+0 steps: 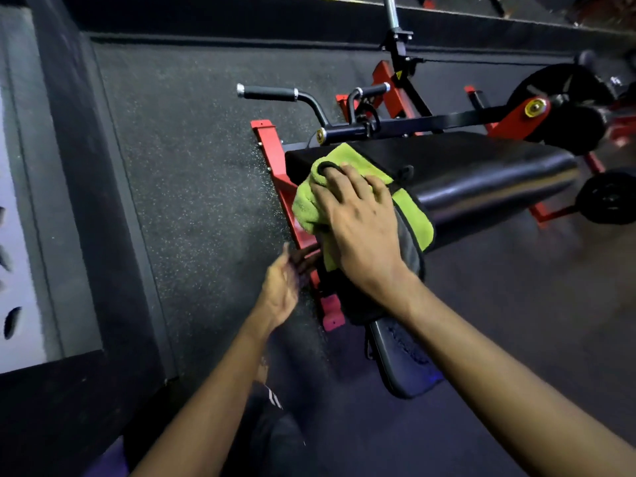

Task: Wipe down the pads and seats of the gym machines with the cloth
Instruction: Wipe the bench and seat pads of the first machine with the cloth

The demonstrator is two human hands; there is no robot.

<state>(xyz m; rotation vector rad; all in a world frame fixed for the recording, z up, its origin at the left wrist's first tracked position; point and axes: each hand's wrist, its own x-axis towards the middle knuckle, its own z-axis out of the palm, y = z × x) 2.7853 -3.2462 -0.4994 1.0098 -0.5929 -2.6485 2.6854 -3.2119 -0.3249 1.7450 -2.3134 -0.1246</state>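
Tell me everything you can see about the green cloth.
The cloth is lime green and fluffy, like microfibre, with a grey side and dark edging. It lies bunched and draped over one end of the black pad, hanging down its side. The right hand presses flat on top of it, fingers spread. The left hand hovers open just below; whether it touches the cloth cannot be told.
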